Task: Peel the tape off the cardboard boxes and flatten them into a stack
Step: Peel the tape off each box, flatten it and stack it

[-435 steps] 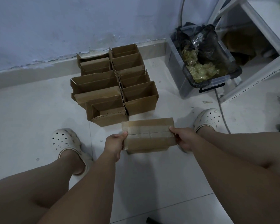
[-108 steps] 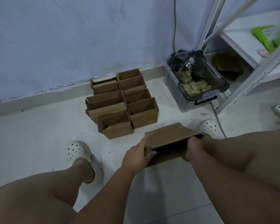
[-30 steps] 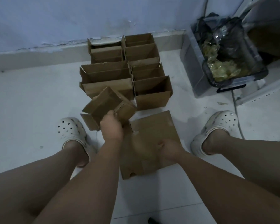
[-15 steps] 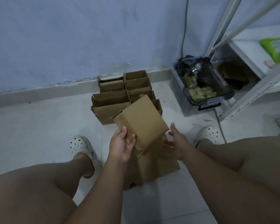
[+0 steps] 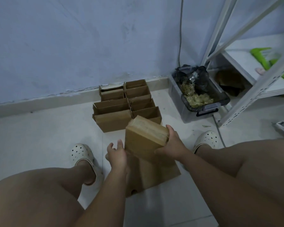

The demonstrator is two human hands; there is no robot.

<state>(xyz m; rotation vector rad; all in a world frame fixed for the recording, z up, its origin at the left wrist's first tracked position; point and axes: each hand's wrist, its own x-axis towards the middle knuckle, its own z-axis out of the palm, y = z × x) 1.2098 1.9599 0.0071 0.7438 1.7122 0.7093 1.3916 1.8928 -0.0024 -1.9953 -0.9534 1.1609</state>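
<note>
Closed brown cardboard box (image 5: pixel 144 141): tilted, its right end gripped between the thumb and curled fingers of the right hand (image 5: pixel 172 146). Left hand (image 5: pixel 116 153): fingers loose and spread, holding nothing, just beside the box's lower corner. Flattened brown cardboard sheet (image 5: pixel 154 176): on the floor beneath both hands. Open brown cardboard boxes (image 5: pixel 115 115): clustered beyond the fingertips.

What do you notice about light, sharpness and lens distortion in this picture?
Head view: dim, flat bluish light with no glare; the held box is fairly sharp; the white rack slants from wide-angle distortion; the green item on its shelf looks smeared.
</note>
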